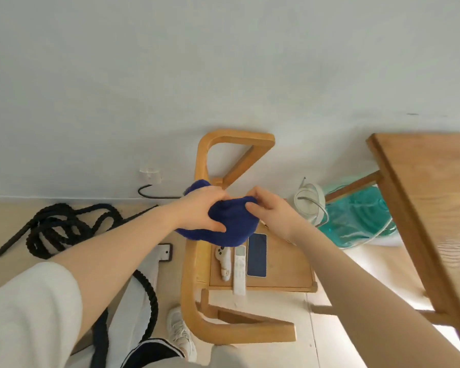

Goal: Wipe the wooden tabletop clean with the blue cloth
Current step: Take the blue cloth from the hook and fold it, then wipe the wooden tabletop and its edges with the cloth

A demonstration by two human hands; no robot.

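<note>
Both hands, left (202, 208) and right (270, 211), fingers gripping the cloth (231, 221) above the tabletop (284, 264), bunching it. Next: press down and wipe around the phone (256, 254) and remote (239, 272).

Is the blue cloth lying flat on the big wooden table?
No, the blue cloth is held up by the left hand and right hand, over the small side table.

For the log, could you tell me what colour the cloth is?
Dark blue; the cloth shows best in the head view.
</note>
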